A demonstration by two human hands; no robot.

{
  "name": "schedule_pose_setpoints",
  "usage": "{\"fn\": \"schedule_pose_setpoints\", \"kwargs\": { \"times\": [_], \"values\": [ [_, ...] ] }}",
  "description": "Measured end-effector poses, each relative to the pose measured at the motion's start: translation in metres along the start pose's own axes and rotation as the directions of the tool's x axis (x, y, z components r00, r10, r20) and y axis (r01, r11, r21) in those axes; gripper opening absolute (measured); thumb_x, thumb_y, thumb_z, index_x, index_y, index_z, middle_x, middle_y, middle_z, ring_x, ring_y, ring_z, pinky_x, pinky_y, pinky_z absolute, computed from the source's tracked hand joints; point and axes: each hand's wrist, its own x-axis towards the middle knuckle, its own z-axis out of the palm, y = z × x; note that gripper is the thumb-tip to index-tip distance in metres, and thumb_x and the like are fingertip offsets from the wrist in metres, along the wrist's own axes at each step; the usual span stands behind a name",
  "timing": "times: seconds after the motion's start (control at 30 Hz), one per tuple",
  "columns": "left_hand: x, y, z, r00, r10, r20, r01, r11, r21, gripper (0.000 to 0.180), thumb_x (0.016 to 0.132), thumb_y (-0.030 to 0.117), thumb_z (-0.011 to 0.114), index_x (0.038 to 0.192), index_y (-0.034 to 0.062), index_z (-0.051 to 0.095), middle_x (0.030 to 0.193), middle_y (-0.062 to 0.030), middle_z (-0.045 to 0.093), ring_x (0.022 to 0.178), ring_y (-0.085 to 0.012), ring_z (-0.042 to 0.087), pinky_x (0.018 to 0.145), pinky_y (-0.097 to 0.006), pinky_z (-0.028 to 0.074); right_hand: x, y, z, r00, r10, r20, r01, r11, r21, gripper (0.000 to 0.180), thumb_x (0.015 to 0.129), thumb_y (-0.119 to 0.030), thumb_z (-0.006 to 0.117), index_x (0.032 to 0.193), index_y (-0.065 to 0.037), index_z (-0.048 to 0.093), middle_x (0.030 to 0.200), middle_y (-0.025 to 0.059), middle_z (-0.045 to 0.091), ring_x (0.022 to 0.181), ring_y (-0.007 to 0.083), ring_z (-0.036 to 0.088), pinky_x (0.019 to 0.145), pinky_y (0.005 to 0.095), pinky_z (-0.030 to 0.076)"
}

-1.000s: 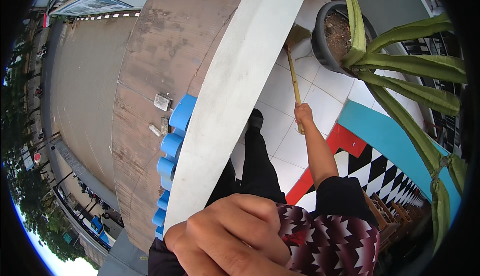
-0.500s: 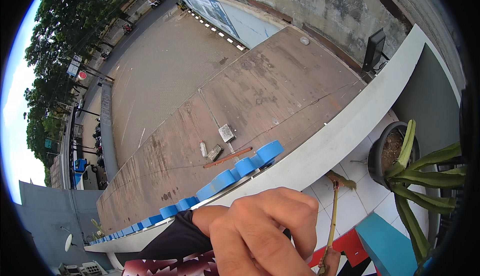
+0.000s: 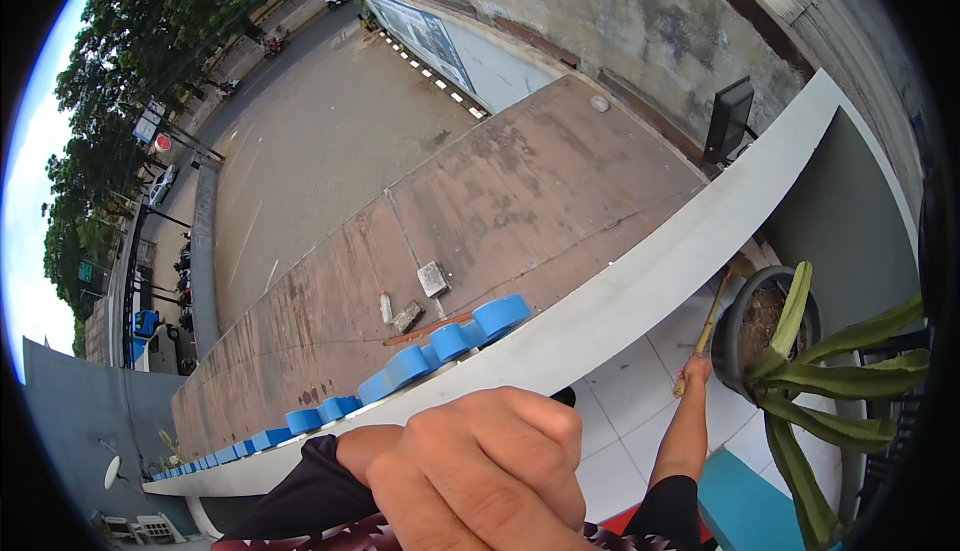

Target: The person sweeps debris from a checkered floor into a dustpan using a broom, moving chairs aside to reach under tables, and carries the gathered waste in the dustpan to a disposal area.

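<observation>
So the left hand (image 3: 480, 476) is right up close to the camera at the near edge, curled into a loose fist with the knuckles facing up, and I honestly can't tell if there's anything inside it. The right hand (image 3: 697, 369) is stretched out further off to the right, fingers wrapped tight around the lower end of a thin wooden stick (image 3: 708, 329) that slants up and away toward the base of the wall. That stick runs just beside a dark round plant pot (image 3: 735, 336) on the white tiled floor (image 3: 630, 391). The pot has brownish soil in it and a plant with long green blade-like leaves (image 3: 850, 376) flopping out to the right and toward the near side, with one pale leaf standing up out of the middle. Left of the floor is a long white parapet ledge (image 3: 640, 296) running diagonally, and the left hand sits near it. Past the ledge there's a lower brown roof slab (image 3: 500, 201) with a row of blue cylinder-shaped things (image 3: 450, 341) along its near edge and a couple of small grey blocks (image 3: 432, 278) lying on it. Further out is a paved yard (image 3: 320, 141) and trees (image 3: 140, 51) on the far left.
</observation>
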Motion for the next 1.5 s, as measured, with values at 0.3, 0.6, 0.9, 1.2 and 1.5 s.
{"fn": "schedule_pose_setpoints", "kwargs": {
  "times": [0.3,0.6,0.9,1.2,1.5],
  "values": [
    [0.057,-0.013,0.008,0.938,0.122,0.323,-0.158,0.983,0.088,0.002,0.081,0.008,0.065,0.081,0.0075,0.066,0.081,-0.0078,0.069,0.059,-0.0132,0.056,0.049,-0.021,0.035,-0.032,0.087,0.038,0.974,0.204,0.101,-0.215,0.971,0.105,0.039,0.095,-0.031,0.040,0.078,0.004,0.044,0.056,0.0182,0.051,0.040,0.0284,0.052,0.034,0.0409,0.046],
    [0.039,0.002,0.008,0.977,0.128,0.170,-0.148,0.983,0.108,0.018,0.081,0.009,0.060,0.066,0.0004,0.056,0.073,-0.0151,0.065,0.053,-0.0239,0.059,0.042,-0.029,0.035,-0.285,0.235,-0.010,0.989,0.096,0.115,-0.049,0.934,-0.353,0.040,0.093,-0.025,0.044,0.071,0.008,0.052,0.053,0.0181,0.055,0.039,0.0276,0.057,0.035,0.0394,0.048],
    [0.017,0.000,0.008,0.967,-0.249,0.050,0.240,0.961,0.136,0.008,0.081,0.004,0.064,0.081,0.0061,0.056,0.081,-0.0070,0.060,0.062,-0.0147,0.054,0.052,-0.024,0.038,-0.339,0.173,-0.056,0.978,0.159,0.132,-0.158,0.987,-0.018,0.037,0.094,-0.027,0.041,0.073,0.002,0.050,0.050,0.0095,0.047,0.034,0.0184,0.047,0.031,0.0315,0.042],
    [-0.134,-0.061,-0.056,0.646,-0.682,-0.344,0.669,0.288,0.685,0.022,0.081,0.009,0.066,0.071,0.0052,0.047,0.068,-0.0021,0.048,0.058,-0.0133,0.044,0.052,-0.025,0.036,-0.115,0.085,-0.014,0.995,-0.103,-0.004,0.103,0.993,-0.053,0.040,0.093,-0.032,0.038,0.075,0.001,0.049,0.054,0.0129,0.050,0.038,0.0220,0.052,0.037,0.0356,0.044],
    [-0.222,-0.093,-0.091,0.737,-0.667,-0.109,0.293,0.170,0.941,0.016,0.078,0.009,0.061,0.072,0.0054,0.046,0.068,-0.0085,0.044,0.061,-0.0262,0.051,0.054,-0.036,0.041,-0.063,0.092,0.044,0.970,0.226,0.093,-0.244,0.921,0.304,0.038,0.093,-0.035,0.045,0.073,-0.002,0.047,0.050,0.0116,0.046,0.037,0.0226,0.047,0.033,0.0367,0.040]
  ]
}}
